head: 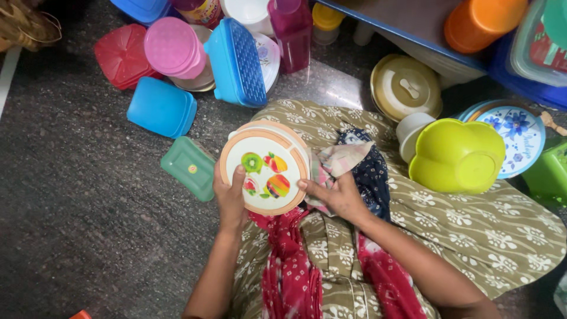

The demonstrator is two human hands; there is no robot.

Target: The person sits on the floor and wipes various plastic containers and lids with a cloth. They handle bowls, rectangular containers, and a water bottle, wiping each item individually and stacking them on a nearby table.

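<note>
Item: round lidded container [266,167], held over the lap at frame centre, above the patterned olive cloth [472,230].

Grip: left hand [230,198] clasps the rim at about 8 o'clock, thumb lying up over the lid face, fingers curled underneath. Right hand [336,198] meets the rim at about 4 o'clock with fingertips pressed to the edge; a checked rag [339,160] is bunched under that hand, beside a dark dotted cloth [372,171]. Whether the right hand pinches the rag or merely rests on it cannot be told.

Handling note — the lid looks best steadied by the left hand while the right works round the rim; judged from the pose, an even hold on opposite sides would keep the container from tipping.

Appearance: white lid with a tan-orange border, printed with cut fruit in green, orange and red; paler body just visible at 12 o'clock. Surface appears smooth plastic.

Surroundings: green rectangular lid [189,167] on the dark floor at 9 o'clock; blue tub [160,107] at 10 o'clock; pink round lid [172,46] and blue boxed container [239,64] at 11–12 o'clock; lime-green bowl [458,156], inverted, at 3 o'clock; cream lid [406,87] at 2 o'clock.
</note>
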